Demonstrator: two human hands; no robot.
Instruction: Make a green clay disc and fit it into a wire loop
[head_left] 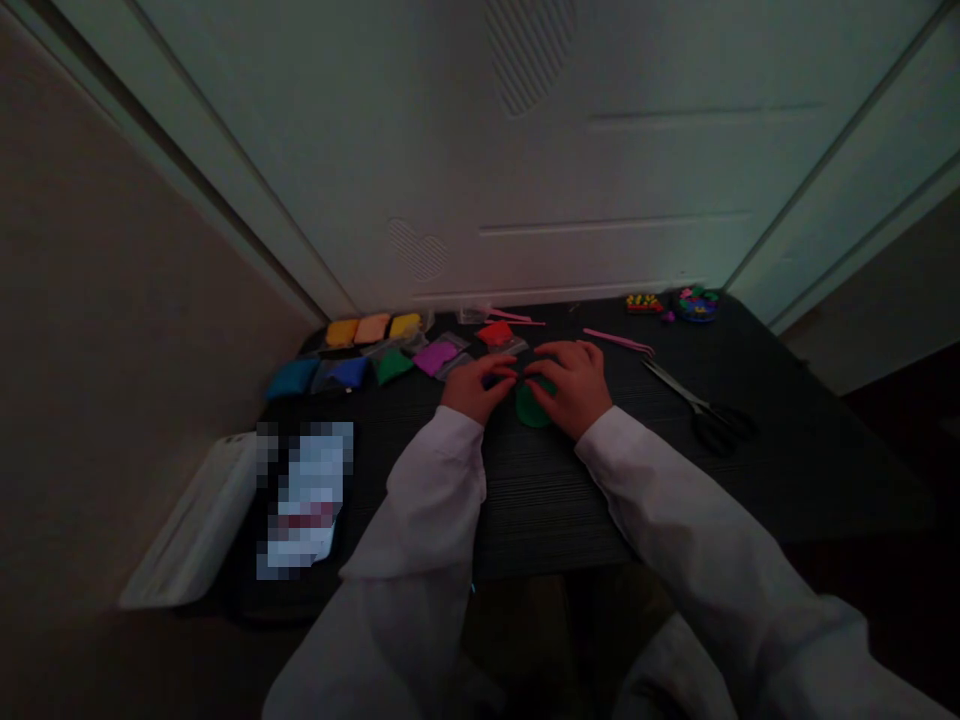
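Note:
In the head view, both my hands meet over the middle of the dark table, fingertips almost touching. My left hand (476,388) is closed, its thumb and fingers drawn together; a small dark bit shows between them, too dim to name. Thumb and fingers of my right hand (576,388) are likewise pinched inward, and what they hold is hidden. Beneath the fingertips lies a flat, round green piece (534,410), like modelling clay, partly covered by my right hand. A red clay packet (495,334) is just beyond my left hand.
Clay packets in several colours, among them a purple one (436,356) and a blue one (349,373), line the back left. Scissors (701,405) and pink tweezers (619,342) lie right. Small colourful models (697,304) stand at the back right. A blurred phone (307,495) is left.

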